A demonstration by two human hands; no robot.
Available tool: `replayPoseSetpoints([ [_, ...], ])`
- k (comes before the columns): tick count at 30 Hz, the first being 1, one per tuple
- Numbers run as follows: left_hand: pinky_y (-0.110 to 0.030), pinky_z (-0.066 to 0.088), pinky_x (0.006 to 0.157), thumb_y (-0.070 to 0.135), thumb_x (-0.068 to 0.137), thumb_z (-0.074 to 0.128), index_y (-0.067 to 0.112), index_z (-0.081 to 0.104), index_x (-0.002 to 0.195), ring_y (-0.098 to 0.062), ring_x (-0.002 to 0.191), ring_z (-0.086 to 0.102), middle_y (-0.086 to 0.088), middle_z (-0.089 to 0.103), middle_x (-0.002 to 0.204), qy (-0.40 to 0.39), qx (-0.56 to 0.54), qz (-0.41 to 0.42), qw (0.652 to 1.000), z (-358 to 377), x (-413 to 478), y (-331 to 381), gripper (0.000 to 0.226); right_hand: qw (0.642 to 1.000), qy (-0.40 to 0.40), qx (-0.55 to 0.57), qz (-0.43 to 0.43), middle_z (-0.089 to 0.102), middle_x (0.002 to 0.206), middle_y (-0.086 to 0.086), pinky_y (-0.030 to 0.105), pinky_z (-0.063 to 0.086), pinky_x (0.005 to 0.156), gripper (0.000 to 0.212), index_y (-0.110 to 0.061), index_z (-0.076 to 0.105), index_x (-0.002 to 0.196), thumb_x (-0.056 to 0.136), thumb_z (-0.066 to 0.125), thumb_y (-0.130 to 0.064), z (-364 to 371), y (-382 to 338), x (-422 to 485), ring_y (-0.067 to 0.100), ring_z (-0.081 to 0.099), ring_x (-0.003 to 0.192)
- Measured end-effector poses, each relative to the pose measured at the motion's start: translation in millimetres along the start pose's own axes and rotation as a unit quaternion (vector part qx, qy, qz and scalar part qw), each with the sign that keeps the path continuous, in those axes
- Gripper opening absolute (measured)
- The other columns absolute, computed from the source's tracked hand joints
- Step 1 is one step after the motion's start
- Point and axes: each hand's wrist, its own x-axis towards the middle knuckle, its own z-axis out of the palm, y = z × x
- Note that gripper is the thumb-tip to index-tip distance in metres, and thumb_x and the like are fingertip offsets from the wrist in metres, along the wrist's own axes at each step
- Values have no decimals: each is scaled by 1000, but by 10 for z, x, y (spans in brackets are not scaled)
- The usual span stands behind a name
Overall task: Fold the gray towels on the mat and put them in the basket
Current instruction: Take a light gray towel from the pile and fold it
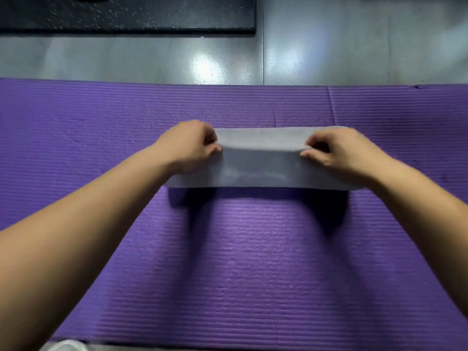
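The left hand (pixel 188 145) pinches the towel's (pixel 260 160) left end, fingers curled round a raised fold; the right hand (pixel 339 153) pinches the right end the same way. Between them the gray towel lies as a long folded strip, its near edge lifted and casting a shadow toward 6 o'clock. It sits at the middle of the purple mat (pixel 240 262). Toward 12 o'clock lies shiny gray floor (pixel 354 46); at 11 o'clock, a black speckled slab (pixel 126 13).

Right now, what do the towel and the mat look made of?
The gray towel looks like soft, matte cloth, perhaps microfiber: it drapes and folds without sheen. The purple mat looks like matte foam: fine ribbed texture, small dents.
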Motion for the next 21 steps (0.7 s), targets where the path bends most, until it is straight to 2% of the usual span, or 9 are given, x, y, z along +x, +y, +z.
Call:
replayPoseSetpoints([
  [2,-39,49,82,35,97,59,25,61,92,-30,99,61,-2,66,96,17,20,-33,999,12,175,1,12,999,-4,-37,2,73,99,2,31,41,75,19,-22,72,101,94,67,-39,-72,59,287,26,65,96],
  [5,-44,44,90,45,100,54,25,56,98,-32,105,59,-5,68,109,9,46,-76,996,78,371,-36,20,996,-27,-74,28,72,104,1,39,48,84,19,-27,70,102,96,62,-43,-21,127,602,29,63,102],
  [10,-41,37,80,46,102,50,19,55,103,-36,105,59,-13,67,113,28,66,-98,993,175,532,-73,28,996,-23,-46,73,70,109,4,49,48,95,15,-29,65,97,97,58,-42,169,139,767,34,61,108],
  [14,-40,37,78,46,101,53,17,57,105,-37,107,60,-14,68,114,31,59,-114,991,208,592,-80,30,993,-14,-19,112,69,113,4,49,45,99,16,-29,60,93,98,58,-44,207,140,786,33,59,110],
  [19,-40,34,79,46,101,53,17,56,105,-37,107,60,-13,68,113,41,52,-120,991,245,606,-74,30,986,-1,0,164,66,117,3,45,36,101,26,-21,66,106,99,58,-45,192,63,742,33,55,117],
  [21,-39,33,80,45,102,52,16,55,106,-37,107,59,-12,68,113,47,46,-119,991,252,590,-73,30,985,42,-37,160,65,119,5,46,35,101,29,-21,67,111,97,57,-45,264,38,717,35,53,119],
])
